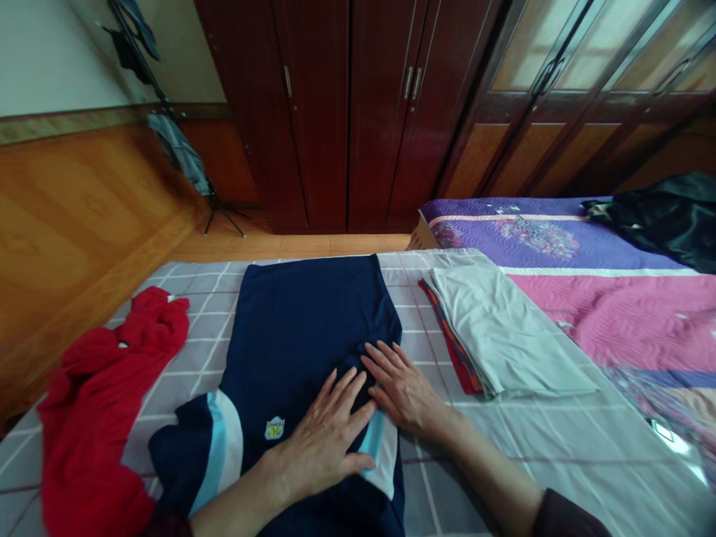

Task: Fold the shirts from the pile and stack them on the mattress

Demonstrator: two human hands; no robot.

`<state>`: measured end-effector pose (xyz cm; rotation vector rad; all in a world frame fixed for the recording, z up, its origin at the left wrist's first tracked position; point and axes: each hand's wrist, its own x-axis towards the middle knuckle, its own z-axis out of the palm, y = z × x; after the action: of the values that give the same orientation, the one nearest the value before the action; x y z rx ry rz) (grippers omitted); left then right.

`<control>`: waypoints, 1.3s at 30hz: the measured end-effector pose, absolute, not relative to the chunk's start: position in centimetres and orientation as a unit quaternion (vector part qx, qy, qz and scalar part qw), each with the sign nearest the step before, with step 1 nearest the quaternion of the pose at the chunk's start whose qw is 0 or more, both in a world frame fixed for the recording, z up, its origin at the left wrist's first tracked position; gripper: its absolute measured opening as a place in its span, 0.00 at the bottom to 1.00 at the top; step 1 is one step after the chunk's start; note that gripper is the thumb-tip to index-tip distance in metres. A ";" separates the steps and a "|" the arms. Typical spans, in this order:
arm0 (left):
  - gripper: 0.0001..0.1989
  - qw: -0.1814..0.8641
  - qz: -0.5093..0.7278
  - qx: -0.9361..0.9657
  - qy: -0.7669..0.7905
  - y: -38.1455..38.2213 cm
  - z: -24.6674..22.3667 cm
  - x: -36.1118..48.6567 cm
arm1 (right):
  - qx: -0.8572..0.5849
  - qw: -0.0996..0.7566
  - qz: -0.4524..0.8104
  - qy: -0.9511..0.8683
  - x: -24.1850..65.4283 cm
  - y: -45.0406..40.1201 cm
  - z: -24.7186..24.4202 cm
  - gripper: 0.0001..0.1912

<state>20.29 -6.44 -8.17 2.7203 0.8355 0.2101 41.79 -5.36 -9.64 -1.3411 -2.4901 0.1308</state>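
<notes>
A navy shirt (305,328) with light-blue and white sleeve stripes and a small chest badge lies spread on the checked grey bed sheet (559,440). My left hand (327,436) rests flat on the shirt's right side, fingers apart, over the striped sleeve. My right hand (400,388) lies flat beside it on the shirt's right edge, fingers spread and pointing up-left. Neither hand holds anything.
A crumpled red garment (106,395) lies at the left. A folded stack with a grey top piece (503,332) sits to the right. Beyond are a purple and pink quilt (587,283), a dark garment (665,216), dark wooden wardrobes (347,112) and a clothes stand (179,149).
</notes>
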 end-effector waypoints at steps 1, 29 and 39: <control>0.38 0.136 0.082 0.938 0.309 -6.4 -8.4 20.3 | -0.480 0.152 0.034 -0.863 41.7 -5.4 -9.8 0.24; 0.33 0.172 0.084 0.948 0.255 -6.2 -8.2 20.5 | -0.454 0.139 -0.048 -0.879 42.2 -4.7 -10.9 0.23; 0.12 0.107 0.132 0.932 0.319 -5.5 -8.0 19.3 | -0.387 0.159 -0.100 -0.903 41.0 -5.5 -12.8 0.32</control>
<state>19.25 -5.53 -7.97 2.7452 0.9396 0.3896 41.01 -5.50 -12.77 -1.1058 -2.5810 -0.2859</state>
